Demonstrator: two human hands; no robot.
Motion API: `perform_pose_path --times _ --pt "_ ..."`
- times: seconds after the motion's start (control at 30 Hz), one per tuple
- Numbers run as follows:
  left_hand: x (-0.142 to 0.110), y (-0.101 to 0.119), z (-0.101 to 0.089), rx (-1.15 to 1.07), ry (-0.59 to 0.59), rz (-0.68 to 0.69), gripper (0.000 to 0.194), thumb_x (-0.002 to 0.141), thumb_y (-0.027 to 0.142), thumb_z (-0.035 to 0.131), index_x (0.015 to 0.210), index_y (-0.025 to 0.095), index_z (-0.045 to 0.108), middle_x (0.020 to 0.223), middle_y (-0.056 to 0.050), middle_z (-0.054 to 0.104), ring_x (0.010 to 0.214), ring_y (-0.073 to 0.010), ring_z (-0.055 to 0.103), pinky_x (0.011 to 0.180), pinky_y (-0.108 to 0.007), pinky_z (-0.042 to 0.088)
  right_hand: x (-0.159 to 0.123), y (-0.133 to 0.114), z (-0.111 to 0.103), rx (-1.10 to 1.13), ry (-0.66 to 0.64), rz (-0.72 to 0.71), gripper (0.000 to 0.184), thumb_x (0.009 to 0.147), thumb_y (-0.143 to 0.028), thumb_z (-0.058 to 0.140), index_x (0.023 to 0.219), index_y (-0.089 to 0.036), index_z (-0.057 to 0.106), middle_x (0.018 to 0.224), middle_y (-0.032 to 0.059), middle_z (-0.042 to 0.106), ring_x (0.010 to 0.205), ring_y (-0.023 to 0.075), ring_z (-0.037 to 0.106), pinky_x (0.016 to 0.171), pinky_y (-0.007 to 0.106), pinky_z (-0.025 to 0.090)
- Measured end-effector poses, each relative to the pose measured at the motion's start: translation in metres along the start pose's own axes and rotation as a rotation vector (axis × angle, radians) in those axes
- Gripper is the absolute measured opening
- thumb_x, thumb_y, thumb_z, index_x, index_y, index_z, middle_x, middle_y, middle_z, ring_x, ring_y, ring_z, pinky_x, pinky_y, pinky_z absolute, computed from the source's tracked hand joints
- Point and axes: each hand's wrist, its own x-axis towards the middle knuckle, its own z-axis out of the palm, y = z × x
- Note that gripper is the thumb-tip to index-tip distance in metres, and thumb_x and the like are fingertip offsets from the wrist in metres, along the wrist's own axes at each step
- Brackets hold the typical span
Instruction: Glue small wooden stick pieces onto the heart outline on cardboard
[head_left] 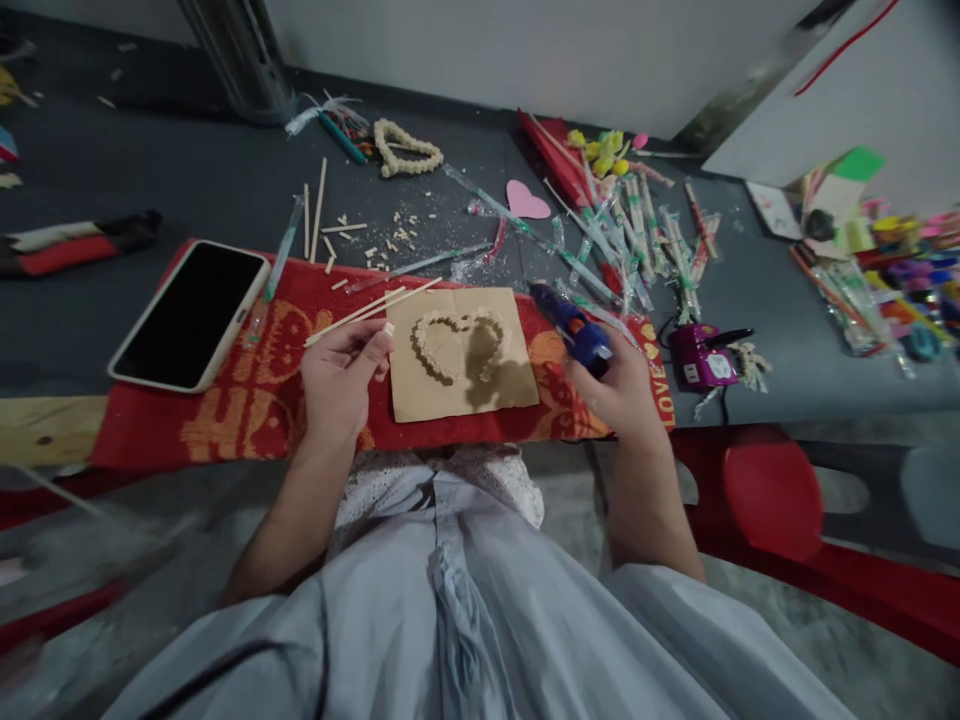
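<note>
A brown card [450, 395] lies on a red towel [225, 400], and a heart outline of small wooden bits [457, 345] is stuck on it. My left hand [341, 380] rests at the card's left edge, fingers pinched on a tiny wooden piece [388, 328]. My right hand [619, 385] is closed round a blue glue gun [574, 325], its nozzle pointing up-left beside the card's upper right corner. Thin wooden sticks [371, 310] lie just above my left hand.
A phone [187, 315] lies on the towel's left end. A second stick heart [405, 150], a pink paper heart [525, 200], wrapped sticks [637, 240] and a purple tool [701, 360] are scattered on the grey table. Red plastic chair [772, 490] at right.
</note>
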Motion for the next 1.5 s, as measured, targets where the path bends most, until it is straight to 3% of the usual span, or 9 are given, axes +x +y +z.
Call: perform_pose_path --times 0.1,0.2,0.33,0.43,0.6,0.73,1.0,1.2,1.5 --pt "-0.001 0.002 0.001 0.040 0.002 -0.014 0.036 0.049 0.037 0.092 0.074 0.017 0.076 0.056 0.002 0.066 0.042 -0.0037 0.048 0.038 -0.014 0.034 0.015 0.020 -0.009 -0.303 -0.012 -0.036 0.042 0.078 -0.037 0.060 0.116 -0.019 0.063 0.105 0.0132 0.073 0.096 0.0319 0.068 0.084 0.046 0.054" --pt "-0.001 0.002 0.000 0.064 0.002 -0.024 0.035 0.051 0.037 0.090 0.076 0.016 0.075 0.058 0.001 0.066 0.043 -0.0040 0.048 0.039 -0.015 0.034 0.029 0.032 -0.018 -0.506 -0.133 -0.047 0.046 0.079 -0.035 0.061 0.121 -0.015 0.064 0.114 0.0185 0.072 0.107 0.0357 0.067 0.090 0.048 0.054" --pt "-0.002 0.000 -0.003 0.079 -0.009 -0.046 0.037 0.054 0.039 0.089 0.080 0.015 0.075 0.061 0.000 0.066 0.045 -0.0051 0.048 0.040 -0.016 0.035 0.050 0.028 -0.030 -0.677 -0.350 -0.168 0.048 0.083 -0.041 0.061 0.123 -0.014 0.063 0.104 0.0165 0.073 0.099 0.0350 0.067 0.085 0.046 0.053" --pt "-0.003 -0.002 -0.005 0.098 -0.036 -0.071 0.040 0.054 0.040 0.090 0.081 0.015 0.076 0.063 -0.001 0.068 0.046 -0.0058 0.050 0.042 -0.017 0.038 0.072 0.007 -0.026 -0.718 -0.342 -0.252 0.034 0.089 -0.038 0.052 0.110 -0.015 0.068 0.093 0.0137 0.074 0.089 0.0311 0.066 0.079 0.041 0.050" --pt "-0.005 -0.005 -0.009 0.146 -0.100 -0.102 0.042 0.056 0.045 0.090 0.084 0.016 0.078 0.074 -0.004 0.073 0.054 -0.0075 0.055 0.049 -0.018 0.045 0.118 -0.043 0.017 -0.730 -0.369 -0.446 0.030 0.094 -0.026 0.041 0.094 -0.015 0.069 0.095 0.0158 0.073 0.091 0.0278 0.064 0.080 0.037 0.045" --pt "-0.007 -0.002 -0.008 0.179 -0.116 -0.153 0.044 0.054 0.047 0.089 0.083 0.016 0.079 0.075 -0.005 0.075 0.058 -0.0101 0.059 0.053 -0.020 0.048 0.148 -0.075 0.063 -0.691 -0.423 -0.549 0.027 0.092 -0.022 0.045 0.097 -0.013 0.070 0.103 0.0171 0.073 0.096 0.0276 0.063 0.081 0.036 0.043" --pt "-0.008 0.002 -0.008 0.123 -0.167 -0.154 0.038 0.055 0.047 0.090 0.078 0.019 0.078 0.077 -0.006 0.076 0.065 -0.0139 0.065 0.060 -0.024 0.052 0.186 -0.103 0.128 -0.539 -0.506 -0.663 0.023 0.087 -0.016 0.051 0.096 -0.016 0.072 0.104 0.0139 0.073 0.095 0.0256 0.062 0.081 0.036 0.042" --pt "-0.009 -0.002 -0.011 0.144 -0.207 -0.125 0.031 0.065 0.044 0.085 0.083 0.020 0.079 0.087 -0.008 0.078 0.075 -0.0167 0.070 0.069 -0.027 0.056 0.190 -0.114 0.148 -0.464 -0.600 -0.709 0.022 0.087 -0.015 0.051 0.095 -0.017 0.072 0.103 0.0115 0.071 0.094 0.0227 0.060 0.083 0.034 0.041" --pt "-0.010 -0.001 -0.011 0.136 -0.219 -0.119 0.024 0.066 0.037 0.083 0.083 0.020 0.079 0.084 -0.006 0.078 0.073 -0.0156 0.069 0.068 -0.025 0.055 0.188 -0.127 0.153 -0.501 -0.648 -0.714 0.026 0.085 -0.012 0.051 0.097 -0.014 0.074 0.104 0.0131 0.072 0.095 0.0228 0.061 0.082 0.033 0.040"
